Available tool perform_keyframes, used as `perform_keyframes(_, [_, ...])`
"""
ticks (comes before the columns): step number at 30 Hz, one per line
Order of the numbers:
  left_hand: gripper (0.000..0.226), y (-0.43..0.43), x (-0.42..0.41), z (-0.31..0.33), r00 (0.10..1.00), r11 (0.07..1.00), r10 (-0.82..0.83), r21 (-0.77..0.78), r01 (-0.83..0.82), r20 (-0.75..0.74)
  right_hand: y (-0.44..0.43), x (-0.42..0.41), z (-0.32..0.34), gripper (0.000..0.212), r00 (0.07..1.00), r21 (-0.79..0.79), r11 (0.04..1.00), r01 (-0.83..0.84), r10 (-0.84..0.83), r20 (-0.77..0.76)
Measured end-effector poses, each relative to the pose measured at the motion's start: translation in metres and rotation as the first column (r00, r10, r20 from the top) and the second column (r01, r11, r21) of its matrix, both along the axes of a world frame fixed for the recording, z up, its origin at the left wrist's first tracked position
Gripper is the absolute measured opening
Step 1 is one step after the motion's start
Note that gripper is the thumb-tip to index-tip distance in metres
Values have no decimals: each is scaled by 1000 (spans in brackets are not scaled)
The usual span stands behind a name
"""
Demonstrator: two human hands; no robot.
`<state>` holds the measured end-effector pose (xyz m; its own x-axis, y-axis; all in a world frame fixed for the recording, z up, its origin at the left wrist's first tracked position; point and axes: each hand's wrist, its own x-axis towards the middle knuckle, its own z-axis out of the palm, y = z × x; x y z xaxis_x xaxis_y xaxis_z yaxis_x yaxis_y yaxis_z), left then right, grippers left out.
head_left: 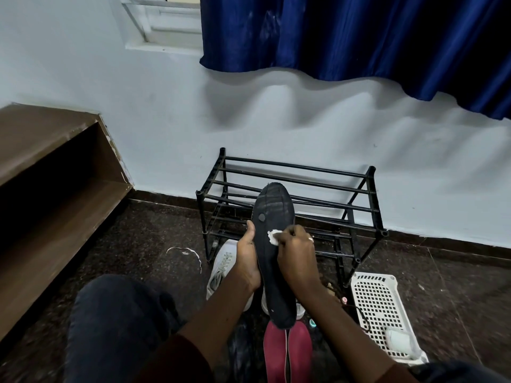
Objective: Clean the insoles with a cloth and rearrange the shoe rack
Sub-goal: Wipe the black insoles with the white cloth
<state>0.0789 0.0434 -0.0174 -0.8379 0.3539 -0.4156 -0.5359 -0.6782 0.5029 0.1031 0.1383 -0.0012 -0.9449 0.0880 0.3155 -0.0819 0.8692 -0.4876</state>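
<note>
Head view: black insole [273,244] just below frame centre, lifted clear of the floor [143,244], toe end toward 12 o'clock and heel toward 6 o'clock, in front of the black shoe rack [293,186]. Left hand [247,261] at the insole's 9 o'clock edge, thumb up along that edge, fingers curled round behind, gripping it. Right hand [297,255] at the 3 o'clock edge, fingertips bunched, pinching a small white cloth [274,236] against the insole's dark face about midway along; a ring on one finger. Rack against the white wall, two tiers of thin bars. White sneaker [221,272] on the floor at the insole's 7 o'clock, at the rack's foot, partly behind the left wrist; another white shoe mostly hidden behind the heel end. Maroon pair of shoes [287,352] side by side at 6 o'clock. White perforated basket [378,308] at 4 o'clock, just beside the rack's right leg, with a blurred white item inside. Thin white loop [190,252] on the floor at 9 o'clock of the sneaker. Brown wooden shelf [55,194] at the frame's 9 o'clock, blue curtain [359,37] at 1 o'clock, a knee in dark trousers [116,313] at 7 o'clock.
</note>
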Motion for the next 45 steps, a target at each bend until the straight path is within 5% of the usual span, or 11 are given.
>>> perform_keyframes(11, [65,2,-1,-9,998,998,57,-5,-57,3,4,4,-1,20,998,-71,997,35,-38,-47])
perform_keyframes(22, [59,-11,7,-16,998,999,-51,12,51,-40,11,-6,12,22,972,-471,857,207,-128,195])
perform_keyframes(28, [87,-13,-10,-2,996,996,-51,63,56,-73,22,6,9,19,949,-580,792,190,4,315])
perform_keyframes(31, [83,-11,-17,3,994,992,-71,98,79,-78,18,14,7,18,967,-456,885,90,32,254])
perform_keyframes(36, [78,-3,-15,0,998,996,-26,83,30,-49,5,15,-1,21,999,74,997,15,-13,-34])
perform_keyframes(45, [51,2,-11,-8,998,994,58,95,-58,-3,6,-17,16,23,999,143,989,32,-27,-37])
